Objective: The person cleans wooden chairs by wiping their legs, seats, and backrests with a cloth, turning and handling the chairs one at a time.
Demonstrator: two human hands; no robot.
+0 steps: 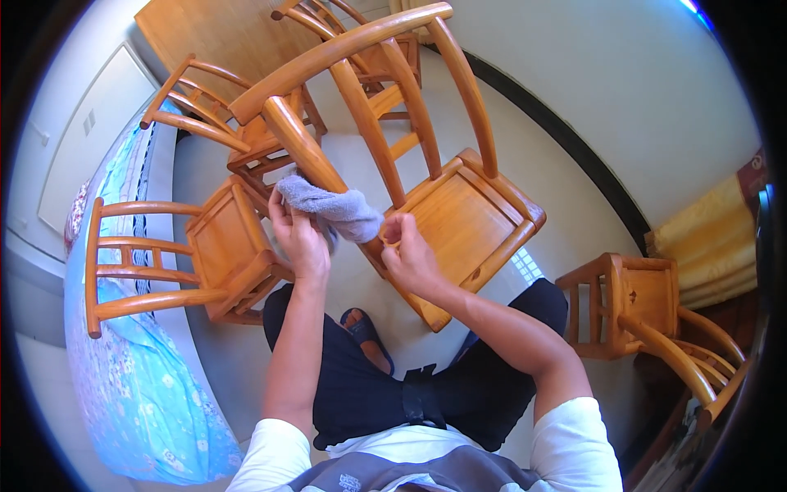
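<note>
My left hand (302, 238) is closed on one end of a grey-purple cloth (332, 207), fingers bent into the folds, while my right hand (410, 256) is curled at the cloth's other end, thumb and forefinger drawn close together; I cannot tell whether those fingertips pinch the fabric or merely rest beside it. The cloth lies across the lower part of the left back post (302, 148) of the wooden chair (463, 234) in front of me, just above where that post meets the seat, and a fold hangs on its near side. Whether it goes all the way round the wood I cannot see. The chair's back leans away to the far left, its seat to the right and nearer my knees. If I am wiping this post, I would want a sure hold on both ends and an even pull, so the cloth hugs the round wood instead of bunching as it does here. Working it to and fro along the post should reach the hidden side too, and the joint at the seat deserves a folded edge pressed in. Too hard a tug could tip the chair, I judge, so short strokes seem best. Another chair (223, 238) stands close by on the left.
</note>
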